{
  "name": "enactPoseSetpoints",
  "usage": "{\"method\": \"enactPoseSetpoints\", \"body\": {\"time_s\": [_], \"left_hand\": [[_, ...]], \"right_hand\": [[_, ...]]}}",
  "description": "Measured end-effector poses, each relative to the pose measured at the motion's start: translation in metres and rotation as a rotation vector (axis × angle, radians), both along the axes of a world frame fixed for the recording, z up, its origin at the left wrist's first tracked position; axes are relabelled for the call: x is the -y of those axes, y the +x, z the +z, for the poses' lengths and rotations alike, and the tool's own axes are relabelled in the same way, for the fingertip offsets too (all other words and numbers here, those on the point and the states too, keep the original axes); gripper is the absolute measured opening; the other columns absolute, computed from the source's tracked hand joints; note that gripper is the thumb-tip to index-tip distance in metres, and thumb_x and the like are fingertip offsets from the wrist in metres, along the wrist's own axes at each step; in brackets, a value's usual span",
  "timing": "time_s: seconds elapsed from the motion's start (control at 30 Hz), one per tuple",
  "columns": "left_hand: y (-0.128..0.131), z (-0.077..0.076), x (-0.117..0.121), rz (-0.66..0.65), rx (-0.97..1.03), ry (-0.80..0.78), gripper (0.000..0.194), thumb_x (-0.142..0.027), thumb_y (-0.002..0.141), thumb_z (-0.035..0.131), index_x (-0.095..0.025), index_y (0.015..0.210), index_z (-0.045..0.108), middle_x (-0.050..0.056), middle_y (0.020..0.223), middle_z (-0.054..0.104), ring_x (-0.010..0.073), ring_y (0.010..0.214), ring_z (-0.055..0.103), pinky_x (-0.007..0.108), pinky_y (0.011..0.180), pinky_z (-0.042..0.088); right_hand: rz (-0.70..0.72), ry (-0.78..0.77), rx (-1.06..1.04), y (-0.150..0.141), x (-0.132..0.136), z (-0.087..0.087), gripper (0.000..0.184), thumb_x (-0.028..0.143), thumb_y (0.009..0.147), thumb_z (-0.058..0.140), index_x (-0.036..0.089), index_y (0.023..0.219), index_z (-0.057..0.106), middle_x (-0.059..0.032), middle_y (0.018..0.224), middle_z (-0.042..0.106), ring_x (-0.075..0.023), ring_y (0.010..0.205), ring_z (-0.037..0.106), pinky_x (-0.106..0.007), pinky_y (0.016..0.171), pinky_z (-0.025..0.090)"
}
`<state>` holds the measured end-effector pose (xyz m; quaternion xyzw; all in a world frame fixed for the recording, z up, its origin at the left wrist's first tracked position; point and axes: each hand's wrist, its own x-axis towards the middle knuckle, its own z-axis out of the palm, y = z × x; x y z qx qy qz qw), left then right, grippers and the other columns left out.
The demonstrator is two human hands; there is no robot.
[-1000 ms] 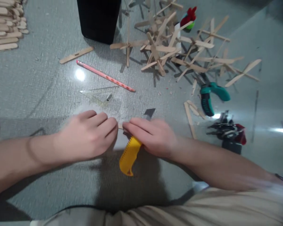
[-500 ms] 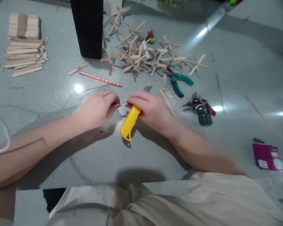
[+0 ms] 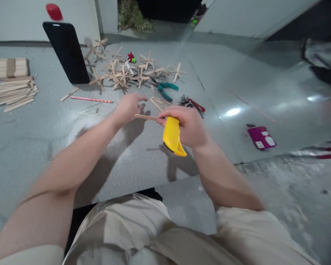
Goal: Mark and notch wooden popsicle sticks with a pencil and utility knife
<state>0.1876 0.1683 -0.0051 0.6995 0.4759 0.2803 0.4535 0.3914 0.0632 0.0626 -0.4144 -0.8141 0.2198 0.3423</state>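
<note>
Many crossed sticks (image 3: 120,78) lie beyond the left hand (image 3: 128,107).

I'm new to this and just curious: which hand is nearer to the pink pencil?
Left. The left hand is just past the right end of the pink pencil; the right hand, gripping a yellow handle and a wooden stick, is farther off to the right.

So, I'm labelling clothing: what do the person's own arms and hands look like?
The left hand and right hand are ungloved, with bare forearms. A short beige sleeve shows on the left upper arm; whether the right has one is unclear.
</note>
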Motion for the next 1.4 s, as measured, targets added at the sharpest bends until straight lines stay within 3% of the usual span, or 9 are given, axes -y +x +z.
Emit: {"method": "enactPoseSetpoints", "body": {"time_s": [0.1,0.2,0.33,0.43,0.53,0.73,0.93,1.07,1.4], "left_hand": [[-0.009,0.005,0.014,0.02,0.087,-0.013,0.029,-0.039,0.101,0.067,-0.015,0.118,0.068,0.008,0.12,0.069,0.0211,0.105,0.069,0.041,0.091,0.062],[-0.029,0.02,0.054,0.023,0.234,-0.034,0.017,-0.024,0.093,0.071,-0.015,0.107,0.071,0.008,0.107,0.075,0.0189,0.096,0.073,0.035,0.088,0.061],[-0.044,0.047,0.118,0.002,0.417,-0.076,0.042,-0.02,0.081,0.072,-0.019,0.123,0.067,0.01,0.118,0.077,0.0235,0.108,0.076,0.036,0.091,0.062],[-0.047,0.064,0.153,0.123,0.524,-0.082,0.034,-0.025,0.08,0.078,-0.018,0.113,0.069,0.006,0.104,0.08,0.0221,0.1,0.078,0.036,0.091,0.063],[-0.052,0.076,0.172,0.239,0.554,-0.082,0.019,-0.017,0.079,0.076,-0.018,0.098,0.071,0.003,0.089,0.08,0.0187,0.086,0.079,0.034,0.085,0.065],[-0.068,0.078,0.189,0.308,0.566,-0.017,0.016,-0.011,0.08,0.075,-0.018,0.094,0.073,0.001,0.089,0.08,0.0172,0.085,0.079,0.034,0.086,0.066],[-0.075,0.072,0.205,0.35,0.683,0.074,0.015,-0.01,0.084,0.075,-0.021,0.094,0.077,-0.001,0.088,0.08,0.0137,0.083,0.078,0.028,0.084,0.067],[-0.08,0.07,0.219,0.399,0.644,0.167,0.016,-0.01,0.084,0.076,-0.023,0.092,0.079,-0.001,0.089,0.08,0.0134,0.083,0.078,0.025,0.079,0.067],[-0.085,0.066,0.237,0.512,0.556,0.251,0.014,-0.015,0.084,0.079,-0.027,0.093,0.079,-0.003,0.089,0.079,0.0135,0.078,0.077,0.026,0.074,0.066]], "right_hand": [[-0.062,-0.071,-0.051,0.004,0.012,0.001,0.027,0.047,0.09,0.075,0.022,0.08,0.075,-0.0051,0.08,0.076,-0.0213,0.073,0.068,-0.036,0.069,0.05],[-0.088,-0.109,-0.089,-0.001,0.023,0.0,0.032,0.05,0.093,0.072,0.021,0.082,0.074,-0.003,0.073,0.073,-0.0172,0.062,0.063,-0.032,0.059,0.047],[-0.066,-0.364,-0.261,-0.02,0.032,-0.007,0.036,0.056,0.096,0.068,0.021,0.089,0.074,0.001,0.071,0.068,-0.0076,0.043,0.046,-0.024,0.04,0.034],[0.009,-0.556,-0.416,-0.04,0.039,-0.01,0.036,0.058,0.094,0.07,0.023,0.092,0.074,0.0024,0.075,0.069,-0.0047,0.039,0.039,-0.023,0.034,0.027],[0.035,-0.601,-0.42,-0.057,0.049,-0.002,0.034,0.056,0.094,0.071,0.022,0.09,0.073,0.0028,0.072,0.068,-0.005,0.039,0.039,-0.023,0.033,0.024],[0.017,-0.434,-0.32,-0.08,0.064,0.02,0.036,0.054,0.094,0.071,0.021,0.08,0.073,0.003,0.058,0.059,-0.0103,0.046,0.045,-0.027,0.044,0.038],[0.114,-0.236,-0.306,-0.092,0.073,0.019,0.021,0.037,0.095,0.071,0.021,0.081,0.072,0.0032,0.065,0.064,-0.0109,0.055,0.054,-0.026,0.053,0.042],[0.142,-0.114,-0.276,-0.099,0.084,0.022,0.013,0.025,0.096,0.068,0.023,0.083,0.071,0.0006,0.074,0.071,-0.015,0.066,0.064,-0.03,0.061,0.049],[0.161,-0.032,-0.271,-0.111,0.097,0.022,0.012,0.018,0.096,0.069,0.024,0.086,0.066,0.0011,0.074,0.07,-0.0149,0.068,0.065,-0.03,0.062,0.051]]}}
